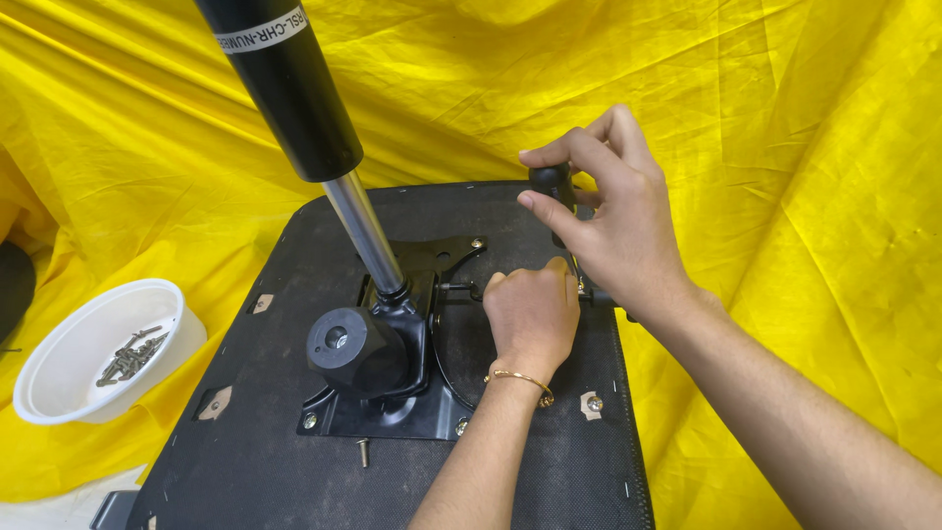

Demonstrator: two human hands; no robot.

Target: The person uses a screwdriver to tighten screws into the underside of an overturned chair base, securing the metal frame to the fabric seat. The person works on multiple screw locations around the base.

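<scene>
An upturned black chair seat (255,461) lies on a yellow cloth. A black metal mechanism plate (432,257) with a round knob (355,349) is bolted to it, and a gas cylinder (294,93) with a chrome rod rises from it. My right hand (613,221) grips the black handle (551,185) of a lever at the seat's right side. My left hand (532,316), with a gold bangle at the wrist, is closed beside the mechanism where the lever rod runs in; what it pinches is hidden.
A white bowl (59,363) holding several dark screws stands at the left on the yellow cloth (785,147). One loose screw (362,451) lies on the seat just below the plate. A dark object shows at the far left edge.
</scene>
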